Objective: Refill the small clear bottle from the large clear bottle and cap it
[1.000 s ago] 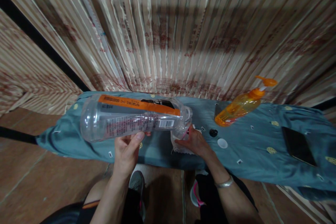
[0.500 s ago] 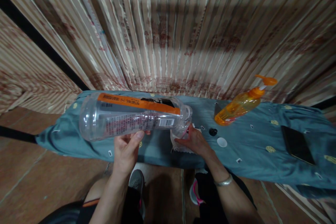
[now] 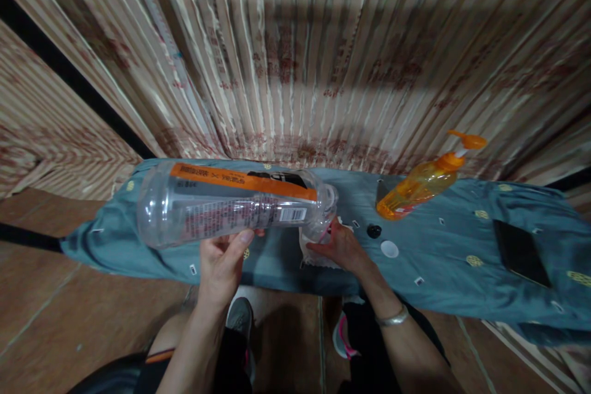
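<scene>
A large clear plastic bottle (image 3: 231, 203) with an orange and grey label lies tilted in the air, its mouth to the right. My left hand (image 3: 225, 265) grips its underside, thumb in front. At the bottle's mouth, my right hand (image 3: 344, 247) has its fingers closed round a small clear container (image 3: 318, 229), which sits right under the mouth. Whether anything flows between them cannot be made out. Beneath my right hand a white lace-edged cloth (image 3: 310, 253) lies on the teal covered surface (image 3: 277, 268).
An orange pump bottle (image 3: 418, 189) stands right of my hands. Near it lie a black cap (image 3: 373, 231) and a white disc (image 3: 389, 249). A dark flat object (image 3: 521, 252) rests at the far right. Behind the surface hangs a striped curtain (image 3: 295, 61).
</scene>
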A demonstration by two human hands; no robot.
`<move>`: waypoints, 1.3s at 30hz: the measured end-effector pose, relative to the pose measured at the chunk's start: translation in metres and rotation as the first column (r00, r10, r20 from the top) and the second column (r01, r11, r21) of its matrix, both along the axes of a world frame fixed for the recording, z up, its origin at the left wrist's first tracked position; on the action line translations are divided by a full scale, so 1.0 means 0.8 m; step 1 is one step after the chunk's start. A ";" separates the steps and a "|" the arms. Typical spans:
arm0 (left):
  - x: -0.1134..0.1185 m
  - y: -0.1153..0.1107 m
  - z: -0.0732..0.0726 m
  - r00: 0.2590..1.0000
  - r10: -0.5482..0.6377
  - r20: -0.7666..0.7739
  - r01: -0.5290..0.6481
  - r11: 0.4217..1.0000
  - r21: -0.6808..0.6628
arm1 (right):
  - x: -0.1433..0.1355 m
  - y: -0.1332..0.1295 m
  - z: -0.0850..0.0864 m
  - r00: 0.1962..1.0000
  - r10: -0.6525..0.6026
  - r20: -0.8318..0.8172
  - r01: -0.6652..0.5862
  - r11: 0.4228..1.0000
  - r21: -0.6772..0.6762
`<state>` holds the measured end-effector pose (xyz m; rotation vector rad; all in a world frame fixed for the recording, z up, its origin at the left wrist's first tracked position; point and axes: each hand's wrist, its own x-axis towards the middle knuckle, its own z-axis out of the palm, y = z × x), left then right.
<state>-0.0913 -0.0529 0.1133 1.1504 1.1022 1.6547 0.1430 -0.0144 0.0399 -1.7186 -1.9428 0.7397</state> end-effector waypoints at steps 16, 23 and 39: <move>-0.003 0.000 -0.003 0.999 -0.001 -0.044 0.000 1.000 -0.004 | 0.000 0.000 -0.001 1.000 -0.006 0.029 0.006 1.000 0.001; -0.002 0.000 -0.003 0.999 -0.011 -0.052 0.011 1.000 0.003 | 0.001 0.001 -0.003 1.000 0.005 0.008 -0.005 1.000 -0.007; 0.001 -0.001 -0.001 0.999 0.018 -0.027 -0.019 1.000 -0.014 | 0.001 0.000 0.000 0.999 0.004 0.043 -0.003 1.000 -0.009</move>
